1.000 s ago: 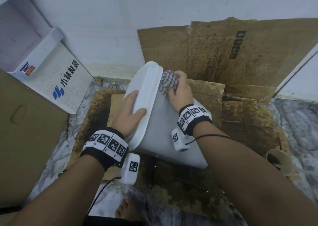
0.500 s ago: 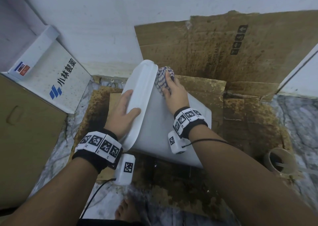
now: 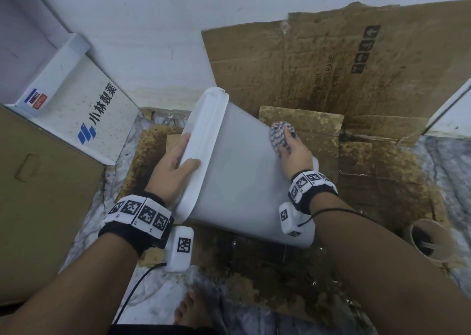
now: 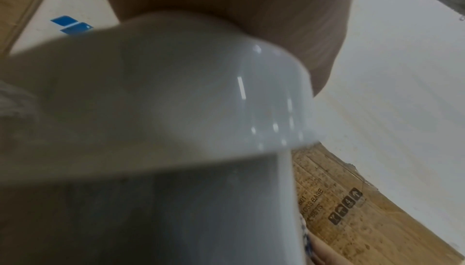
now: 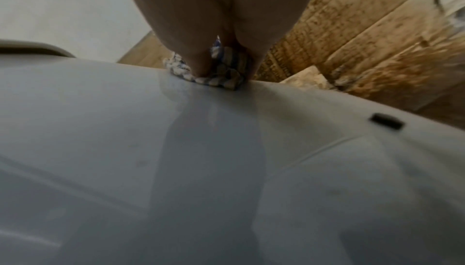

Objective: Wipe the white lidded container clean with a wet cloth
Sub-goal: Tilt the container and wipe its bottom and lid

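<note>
Here, left hand [image 3: 171, 169] gripping tilted container's [image 3: 244, 181] lid [image 3: 204, 151] (white), right hand [image 3: 295, 156] clutching checked cloth [image 3: 279, 136] against its side.

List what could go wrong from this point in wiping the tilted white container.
1. The white container is tipped on its side, steadied only by the left hand on its lid; hard wiping could make it slip or roll.
2. The right hand presses the checked cloth near the far edge; it could slide off onto the dirty cardboard.
</note>
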Tool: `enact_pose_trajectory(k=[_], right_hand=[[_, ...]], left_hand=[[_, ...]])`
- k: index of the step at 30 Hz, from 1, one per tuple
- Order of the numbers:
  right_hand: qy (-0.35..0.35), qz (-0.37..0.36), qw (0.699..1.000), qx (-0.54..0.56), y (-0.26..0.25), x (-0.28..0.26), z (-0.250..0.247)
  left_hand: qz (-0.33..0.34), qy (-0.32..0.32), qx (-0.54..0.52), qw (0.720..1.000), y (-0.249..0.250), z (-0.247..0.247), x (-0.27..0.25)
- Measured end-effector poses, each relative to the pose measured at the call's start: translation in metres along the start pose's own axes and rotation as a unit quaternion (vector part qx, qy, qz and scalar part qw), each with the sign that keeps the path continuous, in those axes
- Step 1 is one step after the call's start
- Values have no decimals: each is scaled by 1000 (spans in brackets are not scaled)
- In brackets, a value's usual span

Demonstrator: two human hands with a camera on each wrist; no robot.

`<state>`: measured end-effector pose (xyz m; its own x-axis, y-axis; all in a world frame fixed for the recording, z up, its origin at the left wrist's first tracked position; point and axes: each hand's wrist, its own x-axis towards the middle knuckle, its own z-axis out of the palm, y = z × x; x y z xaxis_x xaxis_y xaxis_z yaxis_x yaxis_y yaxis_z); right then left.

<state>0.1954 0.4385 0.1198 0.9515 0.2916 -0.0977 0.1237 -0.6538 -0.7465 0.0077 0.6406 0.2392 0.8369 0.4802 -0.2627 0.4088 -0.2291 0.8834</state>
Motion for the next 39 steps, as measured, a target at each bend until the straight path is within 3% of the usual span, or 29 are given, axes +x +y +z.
enact_pose_trajectory(k=[6, 12, 16, 22, 25, 30, 34, 39], right_hand=[[-9, 102, 994, -27, 41, 7, -18], [48, 216, 975, 32, 68, 5, -17], [99, 243, 963, 53, 74, -9, -17], [92, 289, 948, 93, 66, -30, -40], [117, 232, 949, 177, 33, -41, -45], [66, 6, 959, 276, -69, -78, -41], [5, -128, 977, 169, -125, -120, -33], [14, -137, 990, 43, -142, -128, -39]], left_hand=[[-15, 7, -40, 999, -2, 2, 2], [-26, 11, -71, 997, -5, 2, 5], [-24, 10, -83, 996, -3, 4, 5], [-14, 23, -75, 997, 8, 8, 0], [2, 15, -37, 999, 13, 11, -2], [24, 6, 3, 1000, 20, 21, -5], [46, -8, -47, 998, 25, 35, -10], [84, -33, -68, 994, 26, 51, -13]])
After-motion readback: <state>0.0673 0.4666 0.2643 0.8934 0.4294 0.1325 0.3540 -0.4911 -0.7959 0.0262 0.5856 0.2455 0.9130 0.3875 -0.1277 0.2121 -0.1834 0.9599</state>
